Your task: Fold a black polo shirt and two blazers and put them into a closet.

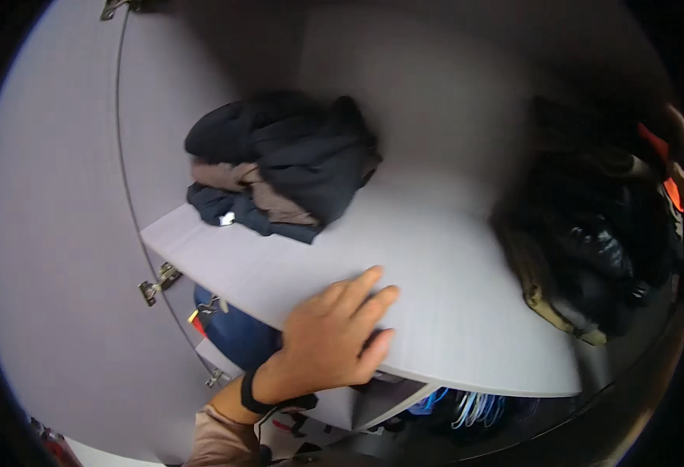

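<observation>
My left hand [339,333], with a black band at the wrist, reaches in from the bottom over the front edge of a white shelf board [447,292]. Its fingers are apart and it holds nothing; whether the fingertips touch the board cannot be told. Beyond it, at the upper left of the shelf, lies a crumpled pile of dark clothes [313,152] with a brown garment [283,201] among them. On the right side of the shelf sits a heap of black, partly shiny items [599,233] with a tan strip along its edge. My right hand is out of view.
An open cabinet door [56,233] stands along the left, joined by metal hinges [158,284]. Under the board are a dark blue item [240,333] and several pale and blue hangers [476,408]. Something orange [672,190] shows at the far right rim.
</observation>
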A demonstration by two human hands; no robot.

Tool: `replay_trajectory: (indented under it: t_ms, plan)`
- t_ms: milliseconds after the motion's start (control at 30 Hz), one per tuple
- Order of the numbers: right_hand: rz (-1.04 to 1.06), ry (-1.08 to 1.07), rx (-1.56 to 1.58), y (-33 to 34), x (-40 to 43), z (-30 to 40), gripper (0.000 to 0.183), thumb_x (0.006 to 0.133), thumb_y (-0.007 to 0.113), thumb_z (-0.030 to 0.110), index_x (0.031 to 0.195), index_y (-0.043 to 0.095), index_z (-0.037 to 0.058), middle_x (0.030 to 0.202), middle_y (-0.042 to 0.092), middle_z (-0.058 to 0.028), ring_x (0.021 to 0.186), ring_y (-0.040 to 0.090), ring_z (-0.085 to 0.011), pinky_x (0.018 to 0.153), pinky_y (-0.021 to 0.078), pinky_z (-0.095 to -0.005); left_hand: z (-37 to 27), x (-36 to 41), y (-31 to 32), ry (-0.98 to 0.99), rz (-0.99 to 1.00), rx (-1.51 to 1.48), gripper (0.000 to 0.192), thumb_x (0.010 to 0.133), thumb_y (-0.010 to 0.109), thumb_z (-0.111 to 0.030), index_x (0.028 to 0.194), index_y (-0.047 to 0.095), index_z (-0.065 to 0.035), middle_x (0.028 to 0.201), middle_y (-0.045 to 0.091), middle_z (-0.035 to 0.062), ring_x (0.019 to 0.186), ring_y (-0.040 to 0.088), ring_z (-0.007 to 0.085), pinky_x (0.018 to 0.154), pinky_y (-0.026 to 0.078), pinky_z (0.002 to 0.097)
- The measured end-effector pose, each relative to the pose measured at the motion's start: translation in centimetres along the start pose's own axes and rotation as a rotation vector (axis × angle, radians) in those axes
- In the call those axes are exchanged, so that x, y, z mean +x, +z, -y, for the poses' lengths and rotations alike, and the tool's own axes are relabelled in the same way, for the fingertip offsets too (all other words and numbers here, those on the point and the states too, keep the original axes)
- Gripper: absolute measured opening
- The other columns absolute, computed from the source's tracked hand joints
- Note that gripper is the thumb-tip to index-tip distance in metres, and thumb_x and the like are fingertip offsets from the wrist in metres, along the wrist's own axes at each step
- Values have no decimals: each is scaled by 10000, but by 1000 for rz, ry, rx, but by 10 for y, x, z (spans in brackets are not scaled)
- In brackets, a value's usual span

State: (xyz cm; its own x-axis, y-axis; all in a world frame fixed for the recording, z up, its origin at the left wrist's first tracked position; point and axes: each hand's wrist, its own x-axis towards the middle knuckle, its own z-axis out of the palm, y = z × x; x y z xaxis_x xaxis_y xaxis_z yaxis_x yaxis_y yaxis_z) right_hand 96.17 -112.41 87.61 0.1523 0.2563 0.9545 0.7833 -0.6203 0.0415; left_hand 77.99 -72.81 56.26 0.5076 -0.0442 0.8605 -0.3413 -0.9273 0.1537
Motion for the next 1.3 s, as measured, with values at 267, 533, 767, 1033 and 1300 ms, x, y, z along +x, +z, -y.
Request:
replay_trajectory:
  t_ms: [267, 533, 767, 1033, 1300]
  plan:
    - [914, -224, 231, 181, -62, 208, 1120, 627, 862, 202, 1540, 214, 203, 1507, 363, -172, 1172, 559, -356, 893, 530, -468, 81, -12, -101, 6, -90, -15, 539, 721, 690, -121, 1236, 570, -16, 1326, 521, 254, 1202, 526, 409, 1035, 413, 428]
    - [924, 194, 579, 325, -99, 264, 1256, 623, 865, 459, 1535, 109, 43, 1516, 225, -332, 1429, 218, -443, 1166, 234, -464, 208, 6, -163, -729, 58, -278, 879, 756, 696, -286, 1449, 305, 87, 1471, 380, 265, 1366, 381, 350, 1132, 287, 410]
    - [756, 526, 1043, 343, -116, 281, 1326, 574, 869, 451, 1543, 53, 57, 1446, 315, -337, 1269, 465, -448, 839, 558, -474, 223, 55, -159, -920, 176, -466, 710, 763, 697, -400, 1301, 534, 33, 1272, 515, 241, 1206, 469, 352, 1004, 352, 502]
    - [720, 560, 1143, 334, -120, 278, 1198, 652, 839, 321, 1535, 77, 50, 1372, 397, -302, 1198, 520, -394, 821, 567, -482, 233, 53, -138, -858, 290, -588, 575, 778, 662, -463, 1163, 651, -35, 1161, 598, 179, 1130, 495, 306, 897, 396, 450]
    - [660, 564, 1087, 274, -136, 217, 997, 579, 795, 153, 1454, 335, 27, 1178, 544, -163, 1022, 575, -274, 760, 545, -365, 149, 70, -106, -857, 455, -570, 651, 717, 661, -577, 1104, 641, -54, 1096, 543, 169, 1023, 467, 296, 810, 423, 455]
